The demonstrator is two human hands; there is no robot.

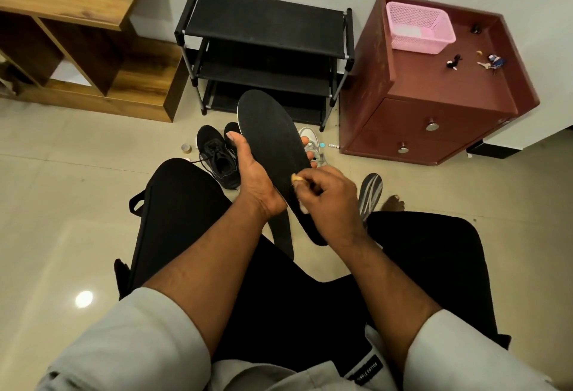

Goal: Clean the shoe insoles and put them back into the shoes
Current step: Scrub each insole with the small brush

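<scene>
A black insole (273, 139) is held up over my knees, toe end pointing away. My left hand (254, 176) grips it from the left edge, thumb on top and fingertips showing past its right edge. My right hand (325, 195) pinches a small pale wad (297, 178) and presses it against the insole's heel half. A second black insole (282, 229) lies on the floor below, partly hidden. A pair of black shoes (217, 158) stands on the floor just beyond my left knee. A white shoe (311, 139) peeks out behind the held insole.
A black shoe rack (263, 49) stands against the wall ahead. A maroon drawer cabinet (440, 111) with a pink basket (418, 26) is at the right, a wooden shelf unit (77, 34) at the left. A grey striped insole (370, 192) lies by my bare foot (393, 204). Small bottles sit on the tiles.
</scene>
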